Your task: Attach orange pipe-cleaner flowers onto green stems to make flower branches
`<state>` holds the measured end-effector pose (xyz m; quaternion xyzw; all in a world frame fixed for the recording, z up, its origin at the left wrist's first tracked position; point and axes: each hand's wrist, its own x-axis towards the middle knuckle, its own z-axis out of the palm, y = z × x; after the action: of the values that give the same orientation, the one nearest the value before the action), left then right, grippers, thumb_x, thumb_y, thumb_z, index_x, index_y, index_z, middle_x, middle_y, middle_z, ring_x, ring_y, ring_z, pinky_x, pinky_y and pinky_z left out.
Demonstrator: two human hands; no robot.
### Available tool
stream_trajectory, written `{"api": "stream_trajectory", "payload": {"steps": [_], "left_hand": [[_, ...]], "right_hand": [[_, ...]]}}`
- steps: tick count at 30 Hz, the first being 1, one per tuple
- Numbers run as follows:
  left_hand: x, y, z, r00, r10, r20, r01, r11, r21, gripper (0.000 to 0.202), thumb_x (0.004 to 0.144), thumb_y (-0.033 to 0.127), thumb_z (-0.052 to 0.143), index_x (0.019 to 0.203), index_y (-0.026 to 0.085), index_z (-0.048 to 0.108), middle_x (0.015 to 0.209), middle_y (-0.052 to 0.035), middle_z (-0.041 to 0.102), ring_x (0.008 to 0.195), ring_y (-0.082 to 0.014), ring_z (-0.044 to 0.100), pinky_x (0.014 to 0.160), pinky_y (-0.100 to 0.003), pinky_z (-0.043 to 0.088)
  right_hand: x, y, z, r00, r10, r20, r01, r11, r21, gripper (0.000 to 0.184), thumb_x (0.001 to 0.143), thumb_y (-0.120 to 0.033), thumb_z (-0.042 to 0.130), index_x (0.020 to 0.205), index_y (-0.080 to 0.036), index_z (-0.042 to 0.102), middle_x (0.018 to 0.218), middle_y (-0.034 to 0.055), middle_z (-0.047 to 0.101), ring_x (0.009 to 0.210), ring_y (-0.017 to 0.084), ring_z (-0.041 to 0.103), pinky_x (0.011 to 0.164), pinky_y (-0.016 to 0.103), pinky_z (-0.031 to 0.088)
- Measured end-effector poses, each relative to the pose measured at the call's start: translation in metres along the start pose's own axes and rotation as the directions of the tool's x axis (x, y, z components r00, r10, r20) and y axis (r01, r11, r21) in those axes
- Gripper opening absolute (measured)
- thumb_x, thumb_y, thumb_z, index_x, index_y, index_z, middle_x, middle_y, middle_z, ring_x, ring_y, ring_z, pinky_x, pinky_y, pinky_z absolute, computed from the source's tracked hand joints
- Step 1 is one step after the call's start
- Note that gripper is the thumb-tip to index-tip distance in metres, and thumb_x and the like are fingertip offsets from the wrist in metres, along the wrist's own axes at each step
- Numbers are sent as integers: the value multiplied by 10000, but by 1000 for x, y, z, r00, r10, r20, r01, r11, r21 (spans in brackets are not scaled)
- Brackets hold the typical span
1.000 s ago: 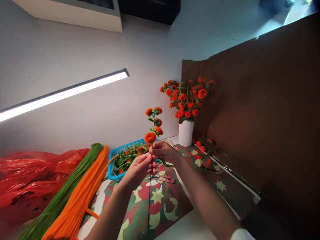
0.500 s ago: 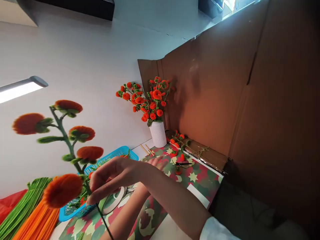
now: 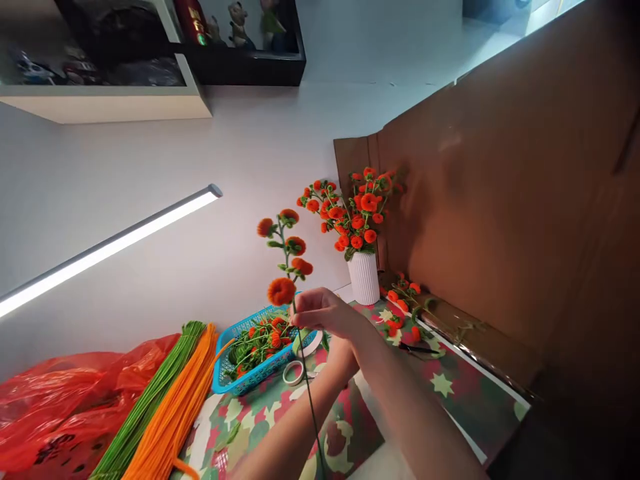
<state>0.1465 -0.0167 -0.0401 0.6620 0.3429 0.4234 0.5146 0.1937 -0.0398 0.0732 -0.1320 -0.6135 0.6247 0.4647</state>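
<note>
My right hand [image 3: 323, 312] is closed in a pinch on the thin dark stem of a flower sprig [image 3: 286, 257]. The sprig stands upright, with several orange pompom blooms and small green leaves. Its stem runs down past my forearm to the bottom edge. My left forearm reaches up from below, and my left hand [image 3: 341, 352] is mostly hidden behind my right wrist, so its fingers do not show. It is near two tape rolls [image 3: 296, 372] lying on the patterned mat [image 3: 450, 390].
A blue basket [image 3: 226, 385] holds more orange-and-green sprigs. Bundles of green pipe cleaners [image 3: 150, 400] and orange pipe cleaners [image 3: 177, 407] lie left, beside a red plastic bag [image 3: 50, 407]. A white vase [image 3: 364, 279] of orange flowers stands by the brown cardboard wall [image 3: 500, 200].
The view swung back left and the sprig now stands farther from the camera. My left hand let go of the stem and went under my right wrist; my right hand kept the stem.
</note>
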Motion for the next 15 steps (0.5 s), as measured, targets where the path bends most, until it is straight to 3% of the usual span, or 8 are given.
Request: {"api": "stream_trajectory", "payload": {"steps": [2, 4, 5, 7, 10, 15], "left_hand": [[-14, -5, -25, 988, -7, -154, 4, 1000, -17, 82, 666, 214, 662, 631, 215, 588, 629, -4, 558, 661, -180, 532, 639, -292, 413], [-28, -6, -52, 959, -49, -280, 28, 997, -77, 98, 726, 287, 615, 780, 205, 610, 662, -2, 590, 617, -148, 538, 589, -256, 411], [-34, -5, -65, 920, -148, -364, 69, 973, -222, 155, 717, 309, 628, 825, 199, 608, 687, -2, 605, 603, -133, 548, 568, -236, 411], [-43, -1, -84, 859, -300, -415, 102, 894, -435, 229, 695, 326, 655, 877, 197, 603, 795, -18, 639, 626, -113, 582, 567, -212, 429], [-51, 5, -97, 856, -394, -334, 216, 861, -461, 246, 693, 345, 658, 888, 199, 624, 869, -29, 648, 624, -86, 590, 554, -187, 434], [-58, 2, -98, 872, -470, -135, 423, 864, -273, 211, 606, 290, 718, 740, 127, 698, 676, -44, 650, 471, -82, 522, 459, -195, 370]], "right_hand": [[1, 0, -7, 998, -12, -64, 9, 999, -48, 381, 514, -399, 812, 602, -154, 534, 475, -92, 423, 436, 37, 292, 426, 204, 191], [3, 1, -12, 990, -36, -139, 20, 993, -113, 365, 525, -398, 804, 602, -148, 549, 467, -89, 417, 442, 41, 311, 431, 204, 205], [4, 2, -13, 981, -48, -188, 22, 990, -139, 357, 528, -393, 801, 598, -145, 553, 467, -87, 422, 445, 43, 320, 434, 204, 214], [8, 6, -13, 958, -53, -282, 2, 984, -180, 345, 530, -381, 796, 583, -141, 554, 466, -82, 434, 447, 44, 334, 442, 206, 230], [14, 15, -8, 929, -1, -370, -84, 973, -215, 340, 512, -367, 795, 554, -142, 543, 454, -84, 434, 435, 43, 333, 440, 208, 236], [17, 32, -5, 928, 45, -370, -159, 946, -284, 314, 549, -361, 767, 545, -149, 536, 435, -87, 409, 415, 52, 336, 434, 213, 247]]}}
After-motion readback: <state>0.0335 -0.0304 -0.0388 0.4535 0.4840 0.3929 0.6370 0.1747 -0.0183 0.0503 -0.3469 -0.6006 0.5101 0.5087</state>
